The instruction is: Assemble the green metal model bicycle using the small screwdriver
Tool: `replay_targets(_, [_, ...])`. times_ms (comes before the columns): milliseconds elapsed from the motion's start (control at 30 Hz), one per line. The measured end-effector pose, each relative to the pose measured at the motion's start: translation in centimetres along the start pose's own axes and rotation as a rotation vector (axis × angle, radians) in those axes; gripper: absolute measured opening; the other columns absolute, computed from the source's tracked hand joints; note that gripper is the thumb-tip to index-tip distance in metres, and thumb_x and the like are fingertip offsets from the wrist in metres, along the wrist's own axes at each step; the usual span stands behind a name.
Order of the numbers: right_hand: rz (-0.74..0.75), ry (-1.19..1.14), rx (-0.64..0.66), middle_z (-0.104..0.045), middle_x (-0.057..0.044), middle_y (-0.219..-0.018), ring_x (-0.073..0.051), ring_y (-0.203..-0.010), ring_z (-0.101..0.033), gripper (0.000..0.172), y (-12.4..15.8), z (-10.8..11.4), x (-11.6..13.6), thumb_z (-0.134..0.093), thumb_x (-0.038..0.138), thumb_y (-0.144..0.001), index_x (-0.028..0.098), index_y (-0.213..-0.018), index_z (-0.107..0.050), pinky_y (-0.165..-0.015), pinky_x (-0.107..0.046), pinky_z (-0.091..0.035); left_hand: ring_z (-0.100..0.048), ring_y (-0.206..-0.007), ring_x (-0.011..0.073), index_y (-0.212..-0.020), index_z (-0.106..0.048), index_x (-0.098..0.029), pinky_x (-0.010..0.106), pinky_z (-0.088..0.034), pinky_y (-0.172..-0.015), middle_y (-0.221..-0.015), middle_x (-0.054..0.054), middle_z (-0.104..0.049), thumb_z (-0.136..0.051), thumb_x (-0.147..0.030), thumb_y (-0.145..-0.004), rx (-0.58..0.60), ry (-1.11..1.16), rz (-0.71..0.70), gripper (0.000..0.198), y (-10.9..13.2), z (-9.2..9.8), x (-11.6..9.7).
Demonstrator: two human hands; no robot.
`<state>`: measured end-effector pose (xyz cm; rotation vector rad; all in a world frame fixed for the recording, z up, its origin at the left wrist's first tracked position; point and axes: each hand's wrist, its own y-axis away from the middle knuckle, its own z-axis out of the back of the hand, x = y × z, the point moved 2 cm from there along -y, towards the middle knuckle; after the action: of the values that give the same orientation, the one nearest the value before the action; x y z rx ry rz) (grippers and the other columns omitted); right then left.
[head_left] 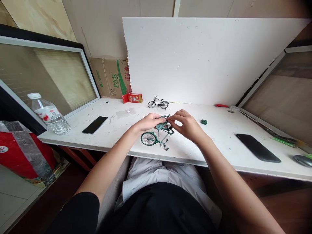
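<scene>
A green model bicycle (149, 138) is held just above the white table, one spoked wheel at its left and the pedals low near the front edge. My left hand (151, 121) is closed on the bicycle's upper part, near a green wheel. From the right, my right hand (183, 123) pinches at the same upper part, its fingertips beside the left thumb. Whether a small part sits between the right fingertips is too small to tell. A small green piece (204, 122) lies to the right of my right hand.
Behind the hands stands a black model bicycle (158, 103). Phones (95, 125) (257, 148) lie left and right. A water bottle (50, 113), a red box (135, 97), a clear bag (125, 112), a red tool (221, 105) and a mouse (303, 160) are also there.
</scene>
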<state>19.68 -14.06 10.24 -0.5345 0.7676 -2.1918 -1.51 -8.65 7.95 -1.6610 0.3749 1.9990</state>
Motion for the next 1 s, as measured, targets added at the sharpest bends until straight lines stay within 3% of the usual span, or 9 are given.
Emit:
replay_targets(500, [-0.085,-0.109,-0.034,-0.075,-0.008,-0.097,-0.027,-0.095,-0.064,0.013,-0.01,-0.36,-0.25,-0.062,0.022,-0.103,0.025,-0.105,-0.075,-0.085,-0.043,-0.054,-0.065,-0.087,0.0202,-0.105,-0.080,-0.016,0.034,-0.049,-0.082,-0.093,0.008,-0.074,-0.075,-0.052,-0.091,0.028,-0.074,-0.070,0.039,0.43,-0.46,-0.65])
replay_targets(767, [-0.111,-0.098,-0.002,-0.074,-0.007,-0.095,-0.026,-0.094,-0.063,0.010,0.10,-0.62,-0.42,-0.063,0.021,-0.101,0.024,-0.102,-0.073,-0.086,-0.041,-0.052,-0.057,-0.075,0.0161,-0.102,-0.078,-0.014,0.030,-0.044,-0.070,-0.086,0.005,-0.069,-0.074,-0.051,-0.091,-0.006,-0.142,-0.066,0.038,0.59,-0.89,-0.71])
replay_targets(1000, [-0.158,-0.112,0.034,-0.076,-0.007,-0.099,-0.026,-0.095,-0.065,0.010,0.05,-0.57,-0.26,-0.064,0.019,-0.099,0.024,-0.102,-0.073,-0.086,-0.040,-0.052,-0.057,-0.073,0.0168,-0.097,-0.078,-0.015,0.032,-0.044,-0.071,-0.081,0.004,-0.066,-0.074,-0.049,-0.090,-0.021,-0.161,-0.078,0.034,0.52,-1.02,-0.56])
